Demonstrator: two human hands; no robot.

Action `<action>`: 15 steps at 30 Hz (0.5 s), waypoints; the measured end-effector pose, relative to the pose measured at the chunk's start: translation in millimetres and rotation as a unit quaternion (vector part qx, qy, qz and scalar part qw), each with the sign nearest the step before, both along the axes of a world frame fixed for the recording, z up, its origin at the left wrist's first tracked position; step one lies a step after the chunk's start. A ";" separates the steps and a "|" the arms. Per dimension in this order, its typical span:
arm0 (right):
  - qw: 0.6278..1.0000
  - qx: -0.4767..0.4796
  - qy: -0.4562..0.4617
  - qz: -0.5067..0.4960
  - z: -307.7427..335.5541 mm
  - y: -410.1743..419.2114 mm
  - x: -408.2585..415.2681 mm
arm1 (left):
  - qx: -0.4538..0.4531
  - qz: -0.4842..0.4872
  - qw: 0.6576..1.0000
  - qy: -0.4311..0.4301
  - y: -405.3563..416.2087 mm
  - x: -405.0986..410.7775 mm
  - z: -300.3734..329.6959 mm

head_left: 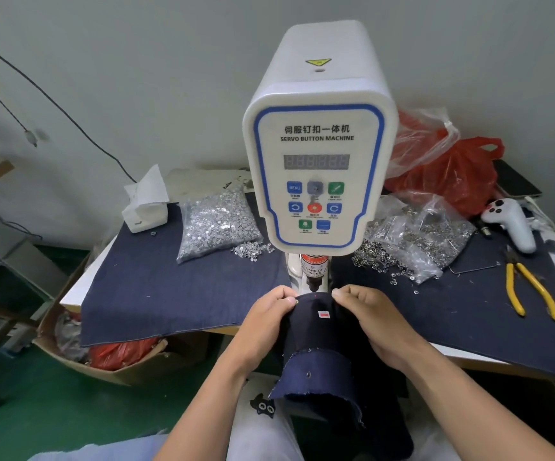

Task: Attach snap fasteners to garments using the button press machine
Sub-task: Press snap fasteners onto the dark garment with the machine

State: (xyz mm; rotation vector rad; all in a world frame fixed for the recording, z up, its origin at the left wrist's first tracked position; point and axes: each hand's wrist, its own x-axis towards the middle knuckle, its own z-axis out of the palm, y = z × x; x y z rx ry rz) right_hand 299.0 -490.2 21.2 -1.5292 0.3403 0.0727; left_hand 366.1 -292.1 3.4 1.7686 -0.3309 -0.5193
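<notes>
Now lining up dark cloth [316, 331] under the press [314, 281], left hand [266, 324] and right hand [369, 321] pinching its top edge tight; next, probably keeping fingers clear and pressing.

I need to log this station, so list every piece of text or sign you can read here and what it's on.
"伺服钉扣一体机" on the button machine's front panel.
"SERVO BUTTON MACHINE" just under it.
"MENU" on the blue button.
"CARE OF FINGER", partly hidden, on the label above the press head.
Yellow warning triangle on the machine's top; its symbol is too small to read.
The display is unlit.
Other button captions and the garment's red tag are unreadable.
</notes>
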 end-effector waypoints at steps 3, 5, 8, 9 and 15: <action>1.000 0.004 -0.016 -0.003 -4.2 -1.3 -0.2 | -0.013 0.006 1.000 0.012 -1.3 1.0 -3.6; 1.000 0.001 -0.029 -0.010 -8.1 -1.9 -0.6 | -0.015 0.003 1.000 0.007 -2.5 0.7 -5.6; 0.999 0.004 -0.043 -0.011 -12.3 -3.1 -1.4 | -0.039 -0.007 0.999 0.005 -2.7 -1.1 -9.2; 0.999 0.000 -0.047 -0.011 -12.9 -3.1 -1.4 | -0.048 -0.010 0.999 0.005 -2.0 -1.7 -10.4; 0.994 -0.055 -0.088 -0.039 -18.8 -3.7 -0.6 | -0.117 0.003 0.993 0.024 0.3 -6.5 -15.3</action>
